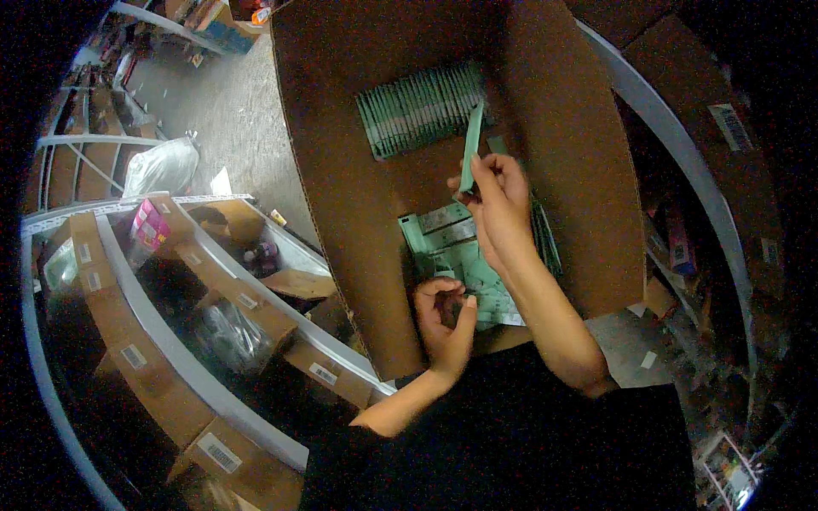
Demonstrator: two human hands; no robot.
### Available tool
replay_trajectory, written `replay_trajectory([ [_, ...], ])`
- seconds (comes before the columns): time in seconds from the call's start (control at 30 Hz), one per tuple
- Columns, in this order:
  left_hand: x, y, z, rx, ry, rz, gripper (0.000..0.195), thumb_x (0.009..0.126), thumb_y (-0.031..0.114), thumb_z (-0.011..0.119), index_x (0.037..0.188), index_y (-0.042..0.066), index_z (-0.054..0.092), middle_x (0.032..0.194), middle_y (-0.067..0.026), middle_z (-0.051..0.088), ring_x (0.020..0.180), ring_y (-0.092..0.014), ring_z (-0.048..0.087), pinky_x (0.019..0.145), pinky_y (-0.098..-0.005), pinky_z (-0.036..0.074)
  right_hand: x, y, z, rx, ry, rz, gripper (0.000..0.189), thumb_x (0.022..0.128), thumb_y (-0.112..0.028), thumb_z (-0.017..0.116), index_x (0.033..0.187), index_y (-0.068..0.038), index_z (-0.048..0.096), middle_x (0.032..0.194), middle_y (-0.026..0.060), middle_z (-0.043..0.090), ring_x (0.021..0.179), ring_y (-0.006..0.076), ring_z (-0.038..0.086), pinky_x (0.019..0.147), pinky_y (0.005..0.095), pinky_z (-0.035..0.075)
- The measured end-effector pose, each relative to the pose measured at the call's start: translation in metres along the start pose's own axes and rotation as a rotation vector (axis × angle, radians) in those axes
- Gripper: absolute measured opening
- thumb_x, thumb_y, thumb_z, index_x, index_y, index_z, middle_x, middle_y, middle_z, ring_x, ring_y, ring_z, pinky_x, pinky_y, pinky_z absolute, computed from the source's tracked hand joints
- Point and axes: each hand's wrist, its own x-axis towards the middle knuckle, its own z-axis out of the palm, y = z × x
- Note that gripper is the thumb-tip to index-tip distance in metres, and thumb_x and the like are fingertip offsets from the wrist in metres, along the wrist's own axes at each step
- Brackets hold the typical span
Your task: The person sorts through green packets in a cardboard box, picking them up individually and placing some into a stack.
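Observation:
Inside a large open cardboard box, my right hand grips a thin pale green packet seen nearly edge-on. Its upper end is close to a packed row of similar green packets standing on edge at the box's far side. My left hand is lower, thumb and fingers curved apart around a gap. Beneath both hands lies a loose pile of green packets, some flat and overlapping. More packets stand along the right wall, partly hidden by my right forearm.
To the left, metal shelving holds cardboard bins with barcode labels, one with a pink package. A stuffed white plastic bag rests near the concrete floor. Another shelf upright curves past the box on the right.

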Motion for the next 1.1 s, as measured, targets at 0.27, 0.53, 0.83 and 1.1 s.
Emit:
replay_trajectory([
  [0.27,-0.002,-0.001,-0.002,-0.076,-0.009,-0.065,0.029,0.067,-0.003,0.053,0.091,0.006,0.038,0.089,-0.0045,0.042,0.080,-0.013,0.042,0.072,-0.0236,0.035,0.060,-0.004,0.008,-0.833,0.191,-0.711,0.017,0.066,-0.011,0.057,0.075,-0.002,0.046,0.071,0.0137,0.050,0.065,0.0263,0.049,0.059,0.0343,0.039],
  [0.53,-0.003,-0.001,0.001,-0.069,-0.027,-0.044,0.028,0.068,-0.002,0.053,0.090,0.006,0.038,0.089,-0.0042,0.041,0.078,-0.012,0.041,0.072,-0.0228,0.034,0.098,0.001,0.000,-1.421,0.265,-0.852,0.019,0.070,-0.011,0.051,0.085,-0.002,0.045,0.083,0.0185,0.049,0.069,0.0380,0.049,0.059,0.0433,0.041],
  [0.83,-0.003,0.001,0.000,-0.033,-0.042,-0.061,0.026,0.068,-0.003,0.052,0.089,0.006,0.039,0.090,-0.0046,0.040,0.077,-0.011,0.041,0.072,-0.0222,0.034,0.092,-0.004,0.008,-1.670,0.286,-0.649,0.015,0.072,-0.008,0.044,0.087,-0.006,0.045,0.085,0.0165,0.051,0.073,0.0359,0.052,0.059,0.0453,0.043],
  [1.1,-0.003,0.001,0.000,-0.034,-0.048,-0.055,0.026,0.068,-0.003,0.051,0.088,0.006,0.039,0.090,-0.0047,0.041,0.077,-0.011,0.041,0.071,-0.0222,0.035,0.092,-0.008,0.006,-1.708,0.236,-0.636,0.014,0.072,-0.006,0.041,0.085,-0.003,0.046,0.081,0.0179,0.052,0.071,0.0363,0.053,0.060,0.0436,0.044],
])
